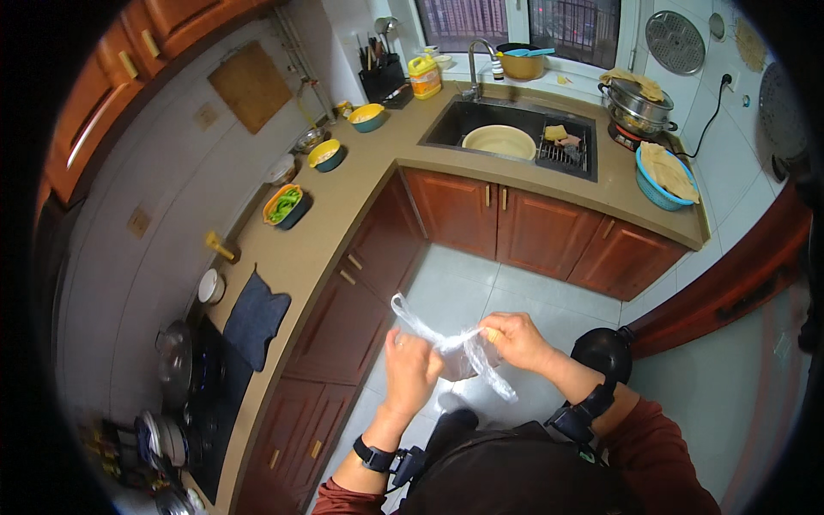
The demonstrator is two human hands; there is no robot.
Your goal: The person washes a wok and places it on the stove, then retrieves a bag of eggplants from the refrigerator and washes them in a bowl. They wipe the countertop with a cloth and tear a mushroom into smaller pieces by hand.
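Both hands grip a clear plastic bag (458,343) above the tiled floor, in front of my body. My left hand (413,365) is closed on the bag's left side, with one looped handle sticking up past it. Between finger and thumb, my right hand (515,338) pinches the gathered plastic on the other side. The plastic is twisted or knotted between the hands, and another strip hangs down toward the lower right. Something brownish shows through the bag below the gathered part; what it is I cannot tell.
Left, a worktop (360,199) bears a dark cloth (257,318), a bowl of green vegetables (283,205) and a black hob (222,412). Ahead, a sink (444,125) holds a cream basin (499,141). A steamer pot (637,109) and blue basket (663,187) stand right, near a black bin (602,354).
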